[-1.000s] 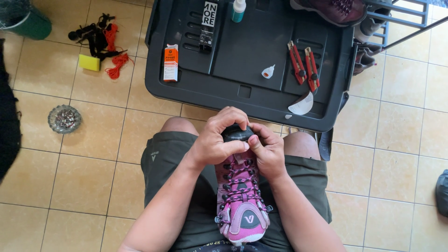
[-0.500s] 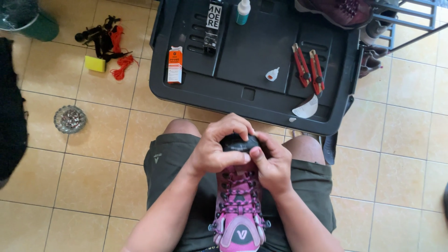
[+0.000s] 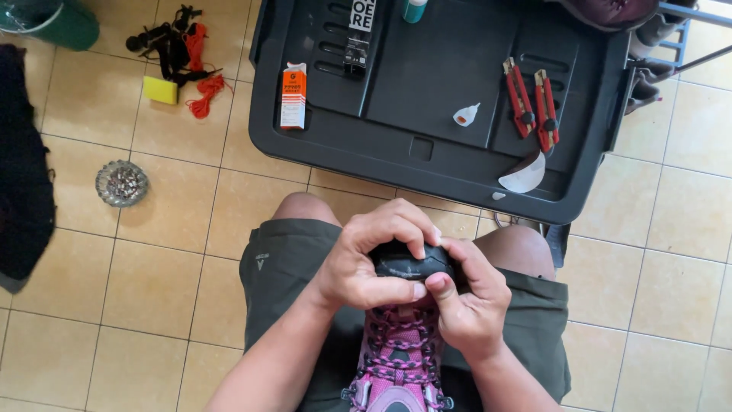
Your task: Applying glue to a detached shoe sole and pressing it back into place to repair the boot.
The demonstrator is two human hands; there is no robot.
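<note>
A pink and purple hiking shoe [image 3: 399, 358] with a black rubber toe cap [image 3: 412, 263] lies on my lap, toe pointing away from me. My left hand [image 3: 366, 259] wraps over the toe cap from the left, fingers curled on top and thumb pressed below. My right hand [image 3: 469, 301] clamps the toe from the right side, thumb against the rubber edge. Both hands squeeze the toe cap between them. The heel of the shoe is cut off by the bottom of the view.
A black plastic lid [image 3: 442, 99] in front of my knees carries an orange glue box [image 3: 293, 95], a small white glue bottle [image 3: 466, 114], two red utility knives [image 3: 531, 103] and a white curved scrap [image 3: 523, 175]. On the tiled floor at left lie a glass ashtray [image 3: 121, 183], a yellow sponge [image 3: 160, 90] and orange cords [image 3: 200, 76].
The view has shifted slightly downward, so the shoe and hands sit lower. Both hands keep their squeeze on the toe cap, with the fingers barely changed.
</note>
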